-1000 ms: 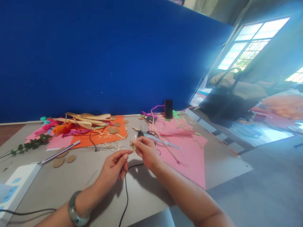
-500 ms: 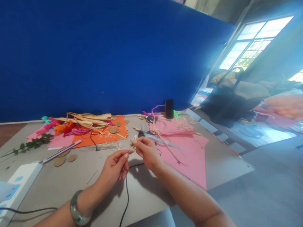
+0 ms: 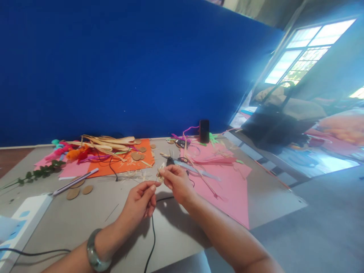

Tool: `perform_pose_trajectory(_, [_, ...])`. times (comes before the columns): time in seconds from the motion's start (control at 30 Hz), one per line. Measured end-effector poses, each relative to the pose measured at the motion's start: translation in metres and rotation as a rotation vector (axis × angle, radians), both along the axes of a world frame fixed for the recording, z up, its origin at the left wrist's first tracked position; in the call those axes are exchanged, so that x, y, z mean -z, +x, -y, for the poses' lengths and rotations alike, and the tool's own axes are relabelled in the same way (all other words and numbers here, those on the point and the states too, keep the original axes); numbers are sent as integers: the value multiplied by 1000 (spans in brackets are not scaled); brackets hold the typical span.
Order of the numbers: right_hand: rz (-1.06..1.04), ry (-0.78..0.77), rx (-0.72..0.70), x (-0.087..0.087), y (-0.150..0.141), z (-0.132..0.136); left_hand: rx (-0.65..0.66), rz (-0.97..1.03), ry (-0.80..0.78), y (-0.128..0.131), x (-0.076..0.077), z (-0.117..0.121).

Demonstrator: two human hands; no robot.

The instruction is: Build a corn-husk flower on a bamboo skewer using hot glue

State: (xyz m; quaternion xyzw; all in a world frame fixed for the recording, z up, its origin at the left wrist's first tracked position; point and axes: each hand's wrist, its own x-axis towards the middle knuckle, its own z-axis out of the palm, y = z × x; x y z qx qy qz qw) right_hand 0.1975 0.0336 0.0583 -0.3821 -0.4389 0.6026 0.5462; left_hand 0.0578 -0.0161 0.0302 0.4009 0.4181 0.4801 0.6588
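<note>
My right hand (image 3: 178, 182) pinches a small pale, straw-coloured piece (image 3: 160, 176) that looks like folded raffia; its exact shape is partly hidden by the fingers. Close beside it, my left hand (image 3: 143, 198) is closed at the fingertips on a thin dark wire (image 3: 156, 179) that runs up to the pale piece. Both hands are held above the grey table (image 3: 131, 242), almost touching. A bracelet (image 3: 96, 250) circles the left wrist. Just beyond the fingers lie scissors (image 3: 182, 163) with dark handles.
Raffia strips (image 3: 109, 145) and coloured pipe cleaners (image 3: 74, 153) lie on orange paper (image 3: 105, 168) at the back left. Pink sheets (image 3: 227, 197) cover the right side. A phone (image 3: 204, 131) leans against the blue partition (image 3: 127, 68). Wooden discs (image 3: 73, 194), a pen (image 3: 76, 181) and a power strip (image 3: 31, 220) are leftward.
Hardly anything differs. The whole view has shifted very slightly, and both hands keep the same pinch on the wire and the pale piece.
</note>
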Motion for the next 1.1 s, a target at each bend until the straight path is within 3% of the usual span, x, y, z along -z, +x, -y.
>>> perform_pose_trajectory(0.7, [-20, -49, -40, 4, -2, 0, -10, -11, -29, 1, -3, -1])
perform_pose_trajectory(0.93, [35, -40, -18, 7, -2, 0, -11, 73, -33, 3, -2, 1])
perform_pose_trajectory(1.1, [68, -29, -53, 5, -3, 4, -59, 177, -53, 1, -9, 0])
